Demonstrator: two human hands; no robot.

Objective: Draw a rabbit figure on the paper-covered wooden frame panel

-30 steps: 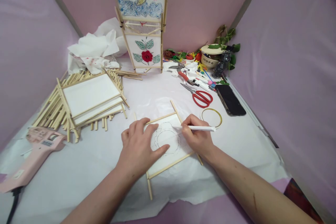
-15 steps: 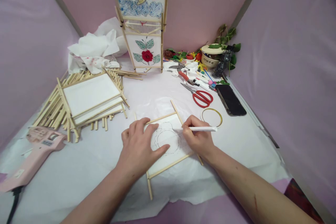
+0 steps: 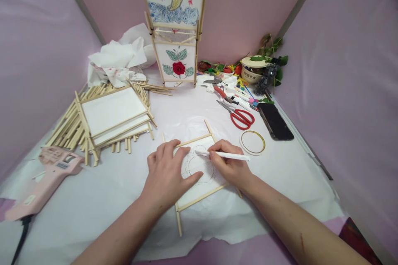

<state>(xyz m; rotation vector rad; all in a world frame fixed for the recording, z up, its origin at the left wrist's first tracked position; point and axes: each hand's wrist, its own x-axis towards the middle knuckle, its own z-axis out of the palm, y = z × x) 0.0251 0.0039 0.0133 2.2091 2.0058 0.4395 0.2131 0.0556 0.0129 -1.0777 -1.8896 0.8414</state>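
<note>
White sheet (image 3: 295, 178) below, your stick-framed paper panel (image 3: 194, 192) lying right on it!
Your left hand (image 3: 168, 169) spreads wide across the panel's left side, pinching nothing, while your right hand (image 3: 228, 165) grips the white pen (image 3: 231, 156) at the dashed round drawing (image 3: 202, 166). If that left hand slackens, the panel could well skid and jog the pen; the right hand might smudge the drawing (if it's wet, and I can't tell). Your hands hide parts of both side edges, and whether the pen touches paper is too small to tell.
</note>
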